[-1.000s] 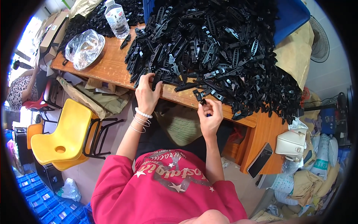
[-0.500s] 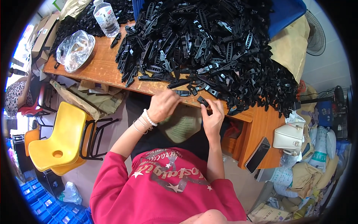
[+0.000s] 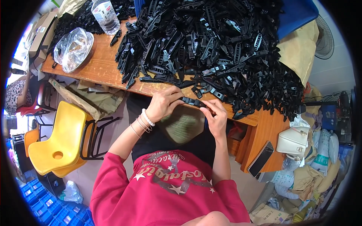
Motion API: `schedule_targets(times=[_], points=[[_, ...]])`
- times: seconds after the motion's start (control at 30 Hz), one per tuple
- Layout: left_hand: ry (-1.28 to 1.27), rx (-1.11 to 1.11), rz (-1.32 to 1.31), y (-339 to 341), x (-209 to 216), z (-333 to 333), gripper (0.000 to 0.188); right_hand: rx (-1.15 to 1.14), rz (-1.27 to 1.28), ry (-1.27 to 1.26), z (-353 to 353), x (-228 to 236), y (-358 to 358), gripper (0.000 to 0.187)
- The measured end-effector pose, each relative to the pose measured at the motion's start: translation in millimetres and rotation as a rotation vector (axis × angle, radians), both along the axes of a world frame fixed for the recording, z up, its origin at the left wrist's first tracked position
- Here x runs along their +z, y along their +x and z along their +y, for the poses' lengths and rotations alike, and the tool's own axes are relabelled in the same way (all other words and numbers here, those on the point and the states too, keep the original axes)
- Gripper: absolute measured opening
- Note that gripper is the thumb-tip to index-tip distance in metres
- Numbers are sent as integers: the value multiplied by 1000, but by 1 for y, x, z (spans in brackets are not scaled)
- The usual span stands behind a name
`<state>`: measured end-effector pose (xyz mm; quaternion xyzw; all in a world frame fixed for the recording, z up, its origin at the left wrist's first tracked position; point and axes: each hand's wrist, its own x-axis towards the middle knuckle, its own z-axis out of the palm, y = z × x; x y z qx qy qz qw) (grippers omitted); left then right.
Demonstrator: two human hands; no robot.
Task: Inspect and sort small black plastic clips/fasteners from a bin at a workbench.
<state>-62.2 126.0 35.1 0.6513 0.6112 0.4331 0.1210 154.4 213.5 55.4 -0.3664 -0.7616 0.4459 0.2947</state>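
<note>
Tabletop [image 3: 103, 56] bears a labelled bottle [image 3: 106, 16]; hands [image 3: 163, 103] hold a black part [image 3: 191, 101].

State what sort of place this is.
Most likely a workshop or small factory room: a large heap of black plastic parts covers much of a wooden worktable, and blue plastic crates stand at the picture's lower left.

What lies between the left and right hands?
In the head view, a slim black item spans the gap between the fingertips of the left hand and right hand; whether it's one piece or two, I can't tell.
</note>
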Motion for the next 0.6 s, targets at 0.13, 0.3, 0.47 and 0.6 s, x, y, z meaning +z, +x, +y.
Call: schedule_targets(times=[0.13,0.3,0.47,0.6], points=[[-1,-13,-18,-2,0,0,23,-8,19,16,0,-2,1,23],[22,-51,-15,-2,-2,2,24,26,15,35,1,-5,-4,24],[40,-73,-9,-5,-1,2,25,69,31,228,-2,-14,-18,23],[13,-50,-154,-8,3,2,28,-30,135,142,-2,-15,-19,22]])
